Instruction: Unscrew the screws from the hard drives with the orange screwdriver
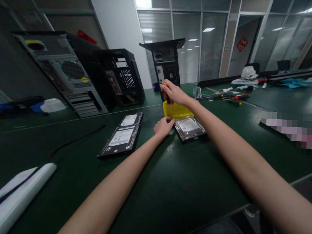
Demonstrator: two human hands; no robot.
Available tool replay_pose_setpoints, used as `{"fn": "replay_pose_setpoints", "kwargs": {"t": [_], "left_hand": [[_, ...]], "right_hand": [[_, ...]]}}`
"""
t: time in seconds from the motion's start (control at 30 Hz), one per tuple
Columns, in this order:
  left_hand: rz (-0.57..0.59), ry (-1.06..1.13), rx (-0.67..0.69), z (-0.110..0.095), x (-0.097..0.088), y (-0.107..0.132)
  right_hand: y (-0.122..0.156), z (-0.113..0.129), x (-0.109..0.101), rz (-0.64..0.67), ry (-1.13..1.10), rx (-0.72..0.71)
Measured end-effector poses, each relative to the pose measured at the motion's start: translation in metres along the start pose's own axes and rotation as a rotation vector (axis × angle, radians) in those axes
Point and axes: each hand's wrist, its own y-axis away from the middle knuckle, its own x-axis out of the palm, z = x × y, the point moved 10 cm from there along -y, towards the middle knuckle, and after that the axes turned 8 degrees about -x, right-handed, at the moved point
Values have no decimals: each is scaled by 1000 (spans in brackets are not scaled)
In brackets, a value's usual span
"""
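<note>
Head view: right hand (175,93) wrapped round screwdriver (168,97), pointing down by hard drive's (189,126) back-left corner; left hand (162,126) beside it (pinching or not, I can't tell); drive on green table (173,180).

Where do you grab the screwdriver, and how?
Probably best to grip the screwdriver by its thick orange-and-dark handle, coming from above. It stands nearly upright, handle on top, with its thin shaft pointing down near the corner of the hard drive. The right hand holds it up there, while the left hand crowds the lower end.
</note>
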Motion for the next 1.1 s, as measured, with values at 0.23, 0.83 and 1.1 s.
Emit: {"fn": "replay_pose_setpoints", "kwargs": {"t": [0.23,0.83,1.1], "left_hand": [[0,-1,6,0,-1,1],[4,-2,3,0,0,1],[-4,-14,-7,1,0,0]], "right_hand": [[1,-2,2,21,-12,12],[1,3,0,12,1,-9],[0,0,1,12,-2,-1]]}}
